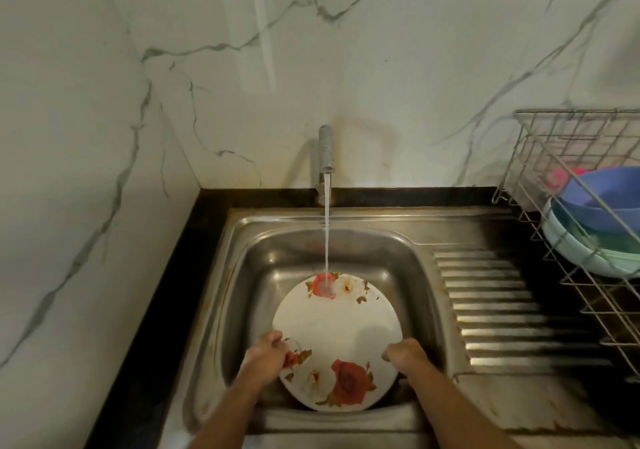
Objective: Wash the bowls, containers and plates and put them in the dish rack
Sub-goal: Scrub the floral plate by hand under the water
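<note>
A: What does the plate look like?

B: It is round and white, with red and pale roses and brownish leaves printed at its far edge and again at its near edge. The middle is plain white.

A: Where is it?

B: Inside the basin of the steel sink, held over the bottom and tilted a little, the far edge under the tap. A thin stream of water falls straight onto the red rose at the far rim.

A: And the hands?

B: The left hand grips the plate's left rim, fingers curled over the edge near a small rose. The right hand grips the right rim, its fingers bent round the edge; the fingertips are hidden behind the plate. Both forearms come in from the bottom of the view.

A: What lies around the sink?

B: To the right of the basin is the ribbed draining board. Past it, on the black counter, stands a wire dish rack. In the rack a blue bowl sits in a pale green bowl, both leaning, with something pink just behind them; I cannot tell what it is. Behind everything is a white marble-veined wall.
</note>
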